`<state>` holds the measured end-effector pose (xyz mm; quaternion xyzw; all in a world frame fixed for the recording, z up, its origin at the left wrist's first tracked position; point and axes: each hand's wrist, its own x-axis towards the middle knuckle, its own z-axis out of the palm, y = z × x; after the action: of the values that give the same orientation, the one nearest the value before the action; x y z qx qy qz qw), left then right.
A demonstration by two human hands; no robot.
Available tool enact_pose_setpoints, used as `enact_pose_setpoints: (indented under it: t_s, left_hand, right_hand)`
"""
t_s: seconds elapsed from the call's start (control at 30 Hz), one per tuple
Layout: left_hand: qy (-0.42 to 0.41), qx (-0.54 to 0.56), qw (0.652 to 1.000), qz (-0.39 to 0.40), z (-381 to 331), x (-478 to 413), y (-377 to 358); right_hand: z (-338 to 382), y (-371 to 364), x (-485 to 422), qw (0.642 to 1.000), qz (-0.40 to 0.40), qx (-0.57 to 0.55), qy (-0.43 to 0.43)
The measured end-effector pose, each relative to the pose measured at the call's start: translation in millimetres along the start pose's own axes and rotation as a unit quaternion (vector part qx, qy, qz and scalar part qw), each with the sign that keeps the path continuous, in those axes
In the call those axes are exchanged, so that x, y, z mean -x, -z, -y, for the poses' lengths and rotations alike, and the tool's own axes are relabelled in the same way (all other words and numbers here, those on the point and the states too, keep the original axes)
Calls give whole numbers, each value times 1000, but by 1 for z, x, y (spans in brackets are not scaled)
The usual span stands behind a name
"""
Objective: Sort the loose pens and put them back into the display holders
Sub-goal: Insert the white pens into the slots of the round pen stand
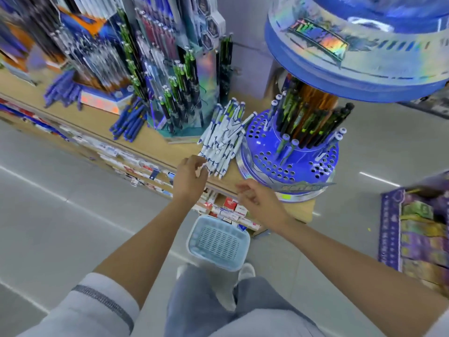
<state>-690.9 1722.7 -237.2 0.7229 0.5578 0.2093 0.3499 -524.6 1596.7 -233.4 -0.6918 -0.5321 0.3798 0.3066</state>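
A pile of loose white-and-blue pens (223, 139) lies on the wooden shelf top (102, 120), beside a round blue display holder (289, 156) full of holes. Several dark and grey pens stand in its upper tier and a few in the lower ring. My left hand (190, 177) reaches the near end of the pile, fingers pinching the tip of one white pen. My right hand (261, 199) hovers just in front of the holder's base, fingers loosely curled, nothing in it.
A teal tower display (179, 93) with green and black pens stands left of the pile, with loose blue pens (130, 122) beside it. A light blue basket (218, 242) sits on the floor by my legs. A purple rack (418, 229) stands at right.
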Motion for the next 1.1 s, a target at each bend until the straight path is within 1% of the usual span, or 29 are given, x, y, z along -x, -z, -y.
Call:
enact_pose_setpoints:
  t_s: [0.07,0.13,0.2,0.27,0.33,0.43,0.53,0.63,0.67,0.77,0.87,0.9,0.97,1.1]
  left_hand:
    - [2,0,1000,9,6,-17,10]
    - [0,-4,999,33,10,-39,21]
    - [-8,-16,998,64,14,-61,29]
    - [-22,-29,995,95,17,-76,32]
    - [-36,-36,989,138,20,-91,35]
    - [-19,-13,976,217,20,-104,38]
    - [5,33,963,266,18,-114,39]
    - [46,72,955,284,17,-121,34]
    - [65,85,952,286,18,-124,31]
    - [94,102,951,277,17,-128,26]
    - [132,113,945,278,15,-133,20]
    - [146,115,942,281,13,-134,19]
    - [169,116,937,284,11,-139,16]
    - [207,148,925,282,6,-139,15]
  right_hand:
    - [19,-8,-18,999,-20,-39,-13]
    - [37,-16,-44,996,-59,-60,-30]
    - [49,-25,-71,989,-120,-68,-63]
    - [60,-33,-95,969,-187,-100,-124]
    - [71,-43,-115,934,-249,-171,-188]
    - [83,-46,-136,856,-325,-292,-275]
    - [91,-40,-153,800,-376,-343,-318]
    - [92,-35,-171,759,-397,-356,-375]
    - [91,-35,-177,754,-405,-344,-387]
    - [88,-40,-187,761,-398,-305,-412]
    - [86,-39,-182,755,-393,-345,-397]
    - [86,-39,-178,760,-386,-360,-380]
    - [84,-39,-170,781,-367,-372,-341]
    - [82,-42,-153,820,-334,-357,-297]
